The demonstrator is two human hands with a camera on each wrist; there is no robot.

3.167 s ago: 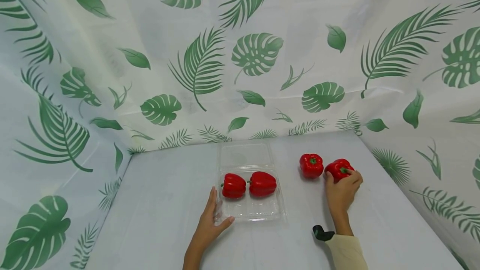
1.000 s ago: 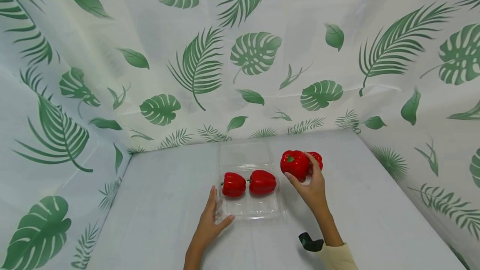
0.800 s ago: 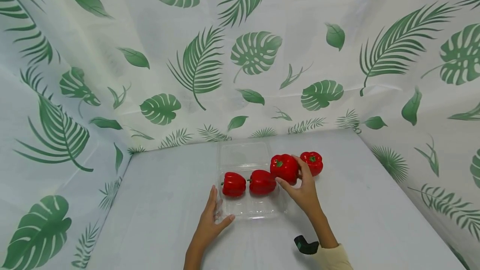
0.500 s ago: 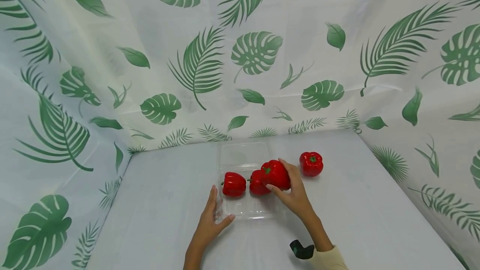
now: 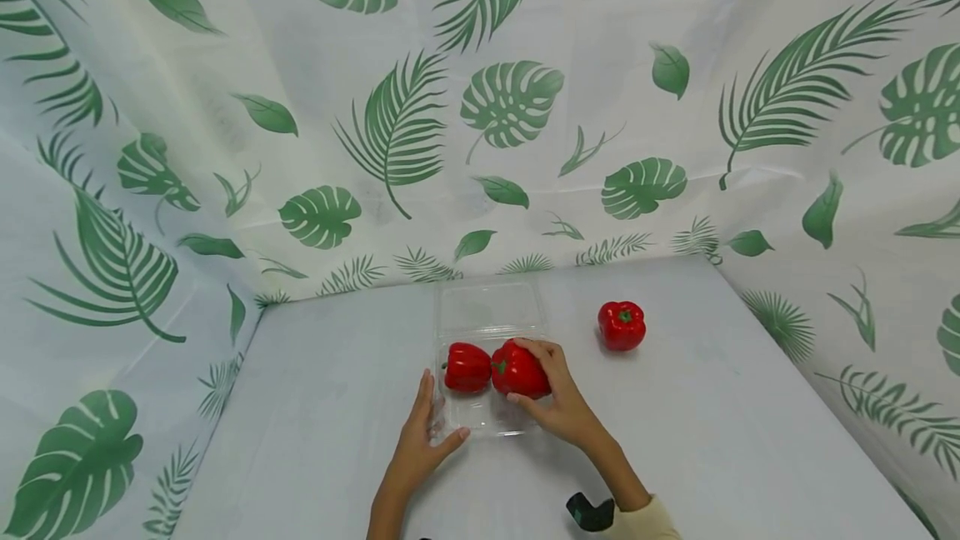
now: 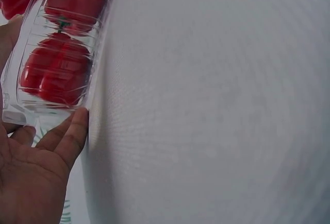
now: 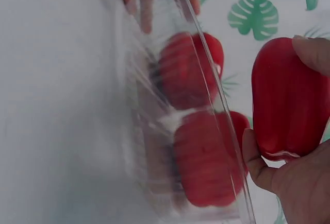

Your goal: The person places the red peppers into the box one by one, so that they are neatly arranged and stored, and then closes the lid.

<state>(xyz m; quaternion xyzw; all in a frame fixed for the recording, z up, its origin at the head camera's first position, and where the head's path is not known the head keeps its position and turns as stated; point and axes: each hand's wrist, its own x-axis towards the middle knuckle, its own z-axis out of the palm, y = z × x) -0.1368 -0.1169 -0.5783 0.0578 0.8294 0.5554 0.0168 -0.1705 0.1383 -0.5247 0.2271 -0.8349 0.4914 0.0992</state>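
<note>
Looks like the right hand [image 5: 564, 402] has moved further left since the last shot, taking its red pepper [image 5: 522, 372] over the clear plastic container [image 5: 471, 417]. Its grip is thumb and fingers curled round that pepper, stem pointing left. The left hand [image 5: 415, 450] has its grip spread, fingers pretty straight against the container's left side, thumb out by the front edge. Inside the container there's a left pepper [image 5: 467, 367] lying on its side, plus a covered pepper [image 7: 209, 157] that the held one blocks in the head view; you catch it through the plastic from the wrist cams. The lid [image 5: 491, 307] is folded back behind. Off to the right, well apart, one loose pepper [image 5: 621, 326] sits stem up. There's also a dark gadget [image 5: 590, 513] by the right sleeve [image 5: 647, 522]. Everything's on a pale grey worktop [image 5: 322, 390], with white sheeting [image 5: 585, 23] in a green leaf print behind and down both sides. Left hand, container and loose pepper haven't really budged.
</note>
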